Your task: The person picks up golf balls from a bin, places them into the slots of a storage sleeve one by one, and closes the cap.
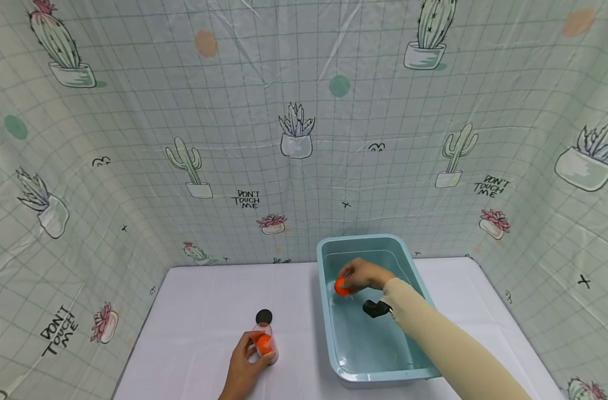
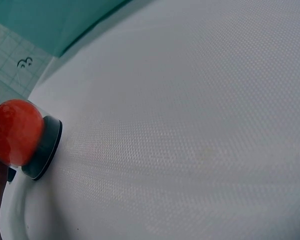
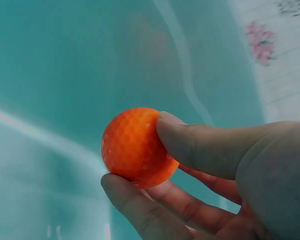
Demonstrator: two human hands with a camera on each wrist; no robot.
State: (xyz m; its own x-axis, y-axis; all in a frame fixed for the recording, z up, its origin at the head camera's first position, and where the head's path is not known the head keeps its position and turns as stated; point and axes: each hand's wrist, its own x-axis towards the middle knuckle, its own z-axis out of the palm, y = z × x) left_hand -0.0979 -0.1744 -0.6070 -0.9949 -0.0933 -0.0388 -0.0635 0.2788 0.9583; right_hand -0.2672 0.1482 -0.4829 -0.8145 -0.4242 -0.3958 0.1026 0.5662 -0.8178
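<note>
My right hand (image 1: pixel 366 274) pinches an orange dimpled golf ball (image 3: pixel 137 147) between thumb and fingertips, within the walls of a light-blue plastic basin (image 1: pixel 328 333). Left of the basin, my left hand (image 1: pixel 246 358) has its thumb and fingers around a clear cylindrical container (image 1: pixel 275 355) on the table. Orange balls show through the container's wall; one ball (image 2: pixel 17 132) sits against the dark base (image 2: pixel 44 150) in the left wrist view, and part of another shows at that view's edge. A black round lid (image 1: pixel 264 316) lies just behind the container.
A white cloth covers the table (image 1: pixel 194 311). The basin takes up the right side, its rim raised above the tabletop. A grid-patterned curtain (image 1: pixel 308 183) with cactus prints encloses the back and both sides. A black wrist-worn device (image 1: pixel 376 308) sits under my right wrist.
</note>
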